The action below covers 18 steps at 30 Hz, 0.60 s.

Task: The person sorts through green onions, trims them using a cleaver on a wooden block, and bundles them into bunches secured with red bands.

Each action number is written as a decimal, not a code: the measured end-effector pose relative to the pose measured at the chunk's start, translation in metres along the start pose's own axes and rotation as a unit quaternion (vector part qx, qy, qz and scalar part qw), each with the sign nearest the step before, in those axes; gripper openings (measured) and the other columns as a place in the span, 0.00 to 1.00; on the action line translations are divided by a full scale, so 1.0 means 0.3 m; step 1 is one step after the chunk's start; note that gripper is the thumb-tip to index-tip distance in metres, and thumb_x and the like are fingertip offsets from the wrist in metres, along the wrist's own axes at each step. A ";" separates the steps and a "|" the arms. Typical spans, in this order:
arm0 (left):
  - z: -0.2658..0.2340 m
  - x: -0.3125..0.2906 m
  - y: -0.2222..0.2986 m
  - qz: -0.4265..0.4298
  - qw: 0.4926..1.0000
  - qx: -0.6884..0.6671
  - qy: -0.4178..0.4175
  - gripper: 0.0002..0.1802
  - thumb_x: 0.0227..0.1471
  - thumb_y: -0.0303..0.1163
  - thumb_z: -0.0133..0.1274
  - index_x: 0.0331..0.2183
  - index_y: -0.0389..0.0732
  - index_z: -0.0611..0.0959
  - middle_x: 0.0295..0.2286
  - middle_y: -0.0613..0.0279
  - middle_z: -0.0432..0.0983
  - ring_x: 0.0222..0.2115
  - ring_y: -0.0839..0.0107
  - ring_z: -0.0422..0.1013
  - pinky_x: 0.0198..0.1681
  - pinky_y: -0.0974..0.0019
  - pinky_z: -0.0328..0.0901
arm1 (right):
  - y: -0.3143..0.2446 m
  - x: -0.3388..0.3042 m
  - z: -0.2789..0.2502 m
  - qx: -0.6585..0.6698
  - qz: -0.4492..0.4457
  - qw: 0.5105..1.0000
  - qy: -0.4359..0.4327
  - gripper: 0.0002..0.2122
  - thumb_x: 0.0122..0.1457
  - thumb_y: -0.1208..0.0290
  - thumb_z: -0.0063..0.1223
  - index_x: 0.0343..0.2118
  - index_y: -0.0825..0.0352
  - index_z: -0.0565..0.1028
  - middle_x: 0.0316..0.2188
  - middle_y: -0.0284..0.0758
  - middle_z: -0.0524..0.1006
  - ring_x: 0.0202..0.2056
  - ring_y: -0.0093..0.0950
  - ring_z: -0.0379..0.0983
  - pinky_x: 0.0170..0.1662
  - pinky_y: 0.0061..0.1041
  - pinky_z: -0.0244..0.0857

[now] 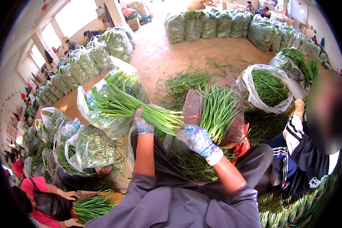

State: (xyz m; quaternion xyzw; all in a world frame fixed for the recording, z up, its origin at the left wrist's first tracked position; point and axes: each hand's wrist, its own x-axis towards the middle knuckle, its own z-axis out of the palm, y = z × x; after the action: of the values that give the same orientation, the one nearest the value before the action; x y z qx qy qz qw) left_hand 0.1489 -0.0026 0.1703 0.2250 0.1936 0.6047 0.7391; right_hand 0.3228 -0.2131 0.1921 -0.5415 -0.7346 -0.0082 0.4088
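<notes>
My left hand (pixel 143 122), in a patterned glove, is closed around the middle of a bunch of garlic chives (pixel 121 103) held level above my lap. The leafy tips point left over an open plastic bag (pixel 98 114), and the pale stem ends point right. My right hand (pixel 197 140), in a matching glove, is at those stem ends; its fingertips are blurred, so their grip is unclear. Just beyond it, another pile of chives (pixel 217 110) lies on a dark block (pixel 192 104) with a small red tie (pixel 194 116) on it.
Loose chives (pixel 188 81) litter the floor. To the right stands an open bag of chives (pixel 269 87), with a co-worker (pixel 307 152) seated close by. Another person (pixel 41 201) handles chives at lower left. Filled bags (pixel 79 62) line the room; red plastic (pixel 242 142) hangs by the block.
</notes>
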 end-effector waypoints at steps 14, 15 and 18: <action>0.014 -0.037 -0.055 -0.033 0.995 -0.011 -0.098 0.14 0.53 0.33 0.52 0.39 0.34 0.77 0.34 0.49 0.77 0.34 0.56 0.74 0.41 0.53 0.71 | 0.008 -0.008 -0.104 0.068 0.182 0.981 0.027 0.13 0.59 0.61 0.56 0.39 0.66 0.80 0.37 0.43 0.80 0.37 0.42 0.77 0.41 0.34 0.71; 0.021 -0.047 -0.071 -0.032 0.992 -0.009 -0.118 0.14 0.52 0.33 0.52 0.39 0.34 0.77 0.34 0.50 0.76 0.34 0.57 0.74 0.41 0.53 0.71 | 0.011 0.008 -0.060 0.065 0.172 0.982 0.046 0.14 0.59 0.60 0.56 0.40 0.67 0.79 0.36 0.43 0.80 0.39 0.42 0.77 0.42 0.34 0.71; 0.072 -0.100 -0.123 -0.034 0.987 -0.005 -0.156 0.17 0.50 0.31 0.53 0.42 0.34 0.76 0.34 0.52 0.75 0.35 0.58 0.73 0.42 0.51 0.70 | -0.079 0.095 -0.045 0.033 0.232 0.972 -0.013 0.11 0.57 0.64 0.60 0.39 0.66 0.80 0.36 0.44 0.80 0.39 0.41 0.77 0.43 0.33 0.71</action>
State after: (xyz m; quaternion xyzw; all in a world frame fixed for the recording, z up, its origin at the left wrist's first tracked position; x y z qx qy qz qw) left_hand 0.1849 -0.0403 0.1677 0.3061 0.0804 0.5380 0.7813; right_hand 0.3093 -0.2066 0.2286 -0.6836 -0.5939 0.1184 0.4075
